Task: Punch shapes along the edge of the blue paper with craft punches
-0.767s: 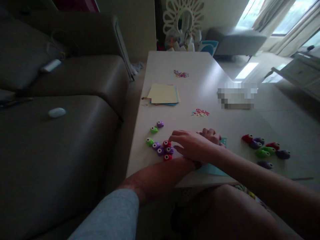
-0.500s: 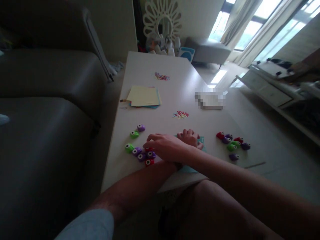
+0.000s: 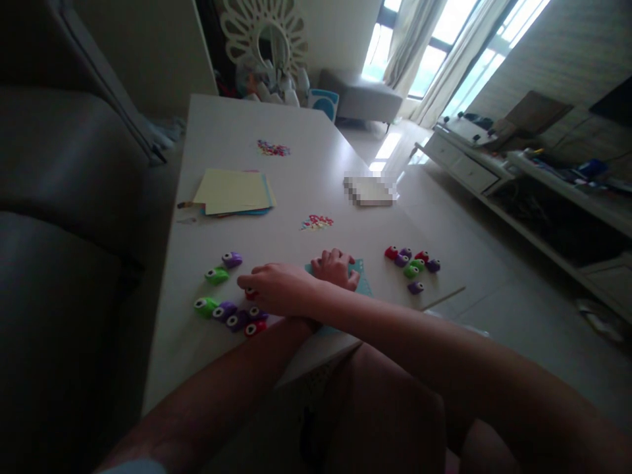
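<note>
My forearms cross over the near edge of the white table (image 3: 306, 191). My right hand (image 3: 279, 289) reaches left and its fingers curl over a small red punch (image 3: 251, 293) at the edge of a cluster of green, purple and red punches (image 3: 228, 315). My left hand (image 3: 338, 266) lies curled in a fist on a teal paper sheet (image 3: 364, 282) and presses it flat. Two more punches, a green one (image 3: 216, 275) and a purple one (image 3: 232, 259), lie just beyond the cluster.
A second group of punches (image 3: 412, 263) sits to the right of my hands, with a thin stick (image 3: 444, 297) near the table's edge. Farther off lie stacked coloured paper (image 3: 232, 192) and two heaps of confetti (image 3: 316, 222) (image 3: 273, 149). A dark sofa (image 3: 59, 217) runs along the left.
The view has swung to the right, so the table and my hands sit further left in the picture. On the table itself my hands have hardly moved.
</note>
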### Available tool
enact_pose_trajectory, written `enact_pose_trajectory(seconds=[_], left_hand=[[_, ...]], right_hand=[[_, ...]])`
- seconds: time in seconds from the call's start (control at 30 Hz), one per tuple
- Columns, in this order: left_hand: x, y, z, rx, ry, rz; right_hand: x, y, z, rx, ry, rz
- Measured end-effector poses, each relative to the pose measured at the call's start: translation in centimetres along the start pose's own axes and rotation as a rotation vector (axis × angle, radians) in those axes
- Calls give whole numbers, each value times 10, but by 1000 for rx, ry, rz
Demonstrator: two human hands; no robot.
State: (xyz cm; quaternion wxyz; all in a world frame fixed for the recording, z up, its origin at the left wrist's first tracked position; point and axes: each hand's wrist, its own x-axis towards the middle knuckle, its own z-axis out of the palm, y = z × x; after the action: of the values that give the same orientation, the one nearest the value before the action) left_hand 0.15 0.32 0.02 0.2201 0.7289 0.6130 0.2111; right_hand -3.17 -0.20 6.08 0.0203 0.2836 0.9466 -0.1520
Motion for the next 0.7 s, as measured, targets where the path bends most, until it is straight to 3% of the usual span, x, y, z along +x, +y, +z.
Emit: enact_pose_trajectory(seconds=[0.2,0.4,0.7], left_hand=[[-3,-1,-1,-12,23,16],[-6,-2,-3,-1,51,68],[-7,-5,1,2,75,89]], right_hand=[[9,2,23,-22,124,-13],[-1,-14,26,-83,314,-21],[-8,-15,30,-63,287,-91]])
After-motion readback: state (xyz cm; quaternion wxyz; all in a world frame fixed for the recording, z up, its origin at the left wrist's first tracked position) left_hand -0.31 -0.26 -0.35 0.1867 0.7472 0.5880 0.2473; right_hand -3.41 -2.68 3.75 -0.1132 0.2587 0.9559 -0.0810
